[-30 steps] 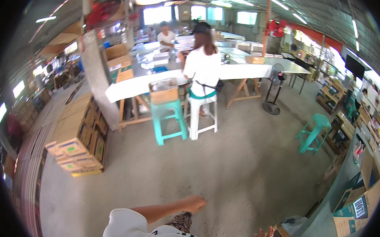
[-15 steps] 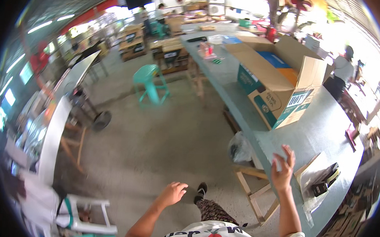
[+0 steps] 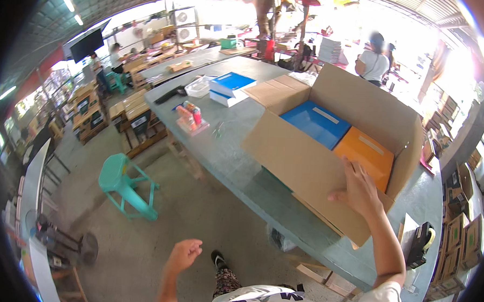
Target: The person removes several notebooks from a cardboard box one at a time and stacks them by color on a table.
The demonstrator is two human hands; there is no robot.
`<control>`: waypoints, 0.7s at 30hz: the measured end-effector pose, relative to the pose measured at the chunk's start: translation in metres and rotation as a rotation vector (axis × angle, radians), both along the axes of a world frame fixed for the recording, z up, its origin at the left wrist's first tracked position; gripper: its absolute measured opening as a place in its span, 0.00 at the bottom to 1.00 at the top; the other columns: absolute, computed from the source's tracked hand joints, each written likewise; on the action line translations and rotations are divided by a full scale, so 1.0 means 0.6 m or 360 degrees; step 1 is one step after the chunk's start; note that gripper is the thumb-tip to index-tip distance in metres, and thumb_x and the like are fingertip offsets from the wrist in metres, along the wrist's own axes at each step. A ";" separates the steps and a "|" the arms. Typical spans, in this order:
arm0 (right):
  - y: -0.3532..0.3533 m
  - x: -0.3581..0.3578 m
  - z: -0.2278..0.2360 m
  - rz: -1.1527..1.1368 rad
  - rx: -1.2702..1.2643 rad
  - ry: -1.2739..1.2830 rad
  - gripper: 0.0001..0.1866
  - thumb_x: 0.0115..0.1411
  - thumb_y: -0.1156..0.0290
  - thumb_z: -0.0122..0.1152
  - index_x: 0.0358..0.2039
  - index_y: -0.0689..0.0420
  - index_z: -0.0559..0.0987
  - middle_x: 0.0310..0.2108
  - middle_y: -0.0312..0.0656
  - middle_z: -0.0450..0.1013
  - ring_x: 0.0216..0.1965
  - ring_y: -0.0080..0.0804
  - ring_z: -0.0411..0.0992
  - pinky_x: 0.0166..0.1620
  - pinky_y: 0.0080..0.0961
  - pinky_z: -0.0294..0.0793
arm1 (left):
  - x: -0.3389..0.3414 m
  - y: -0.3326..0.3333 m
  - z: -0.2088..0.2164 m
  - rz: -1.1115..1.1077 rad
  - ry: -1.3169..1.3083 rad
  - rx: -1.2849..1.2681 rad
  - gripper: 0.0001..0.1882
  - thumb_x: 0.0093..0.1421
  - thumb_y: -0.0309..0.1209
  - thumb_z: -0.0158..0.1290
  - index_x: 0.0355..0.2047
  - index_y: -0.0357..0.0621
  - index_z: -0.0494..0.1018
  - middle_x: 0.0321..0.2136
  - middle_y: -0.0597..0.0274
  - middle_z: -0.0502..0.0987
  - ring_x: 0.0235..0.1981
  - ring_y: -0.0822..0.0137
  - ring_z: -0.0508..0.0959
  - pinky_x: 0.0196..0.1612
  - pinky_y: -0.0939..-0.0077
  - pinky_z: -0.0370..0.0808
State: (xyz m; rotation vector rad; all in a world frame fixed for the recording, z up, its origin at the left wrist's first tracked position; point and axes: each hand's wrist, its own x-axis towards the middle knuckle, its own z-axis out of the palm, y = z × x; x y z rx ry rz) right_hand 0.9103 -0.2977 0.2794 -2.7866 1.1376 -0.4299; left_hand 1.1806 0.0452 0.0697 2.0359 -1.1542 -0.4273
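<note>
An open cardboard box (image 3: 301, 159) stands on the grey table with its flaps up and folded outward. Inside lie a blue stack (image 3: 319, 123), perhaps books or folders, and an orange one (image 3: 367, 154), side by side. My right hand (image 3: 359, 191) is at the box's near flap, fingers spread and reaching over its fold by the orange stack; whether it presses on the cardboard I cannot tell. Off to the left, my left hand (image 3: 185, 255) hangs over the floor in front of the table, loosely bent and holding nothing.
On the table (image 3: 210, 144) are a blue-topped stack (image 3: 231, 86), green-handled scissors (image 3: 218, 130), red bottles (image 3: 189, 114) and a black tape dispenser (image 3: 421, 245). A green stool (image 3: 127, 184) stands left on the floor. Another person (image 3: 374, 62) is at the back.
My view has turned right and come closer to the box. My right hand has gone from above the table to the box's near flap. My left hand stays low, with nothing in it.
</note>
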 end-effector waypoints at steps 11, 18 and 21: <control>-0.020 0.070 -0.011 -0.0891 -0.0068 0.0385 0.36 0.24 0.71 0.74 0.37 0.61 0.67 0.38 0.51 0.67 0.43 0.48 0.65 0.45 0.37 0.64 | 0.159 -0.595 0.323 -0.1238 -0.1191 -0.1130 0.24 0.51 0.44 0.55 0.44 0.42 0.69 0.45 0.54 0.69 0.52 0.54 0.63 0.56 0.56 0.58; -0.116 0.126 0.103 -0.0394 0.0499 0.0721 0.15 0.41 0.69 0.65 0.29 0.60 0.74 0.28 0.48 0.70 0.33 0.45 0.71 0.34 0.35 0.69 | 0.176 -0.706 0.259 -0.1550 -0.0809 -0.0953 0.28 0.43 0.51 0.59 0.34 0.39 0.71 0.43 0.50 0.69 0.54 0.49 0.61 0.58 0.50 0.55; -0.218 0.181 0.071 -0.0045 0.0296 0.0294 0.04 0.50 0.76 0.56 0.28 0.59 0.77 0.33 0.46 0.73 0.35 0.42 0.72 0.34 0.31 0.72 | 0.184 -0.703 0.261 -0.1537 -0.0694 -0.1033 0.27 0.42 0.50 0.60 0.31 0.39 0.71 0.41 0.51 0.70 0.53 0.50 0.63 0.57 0.51 0.56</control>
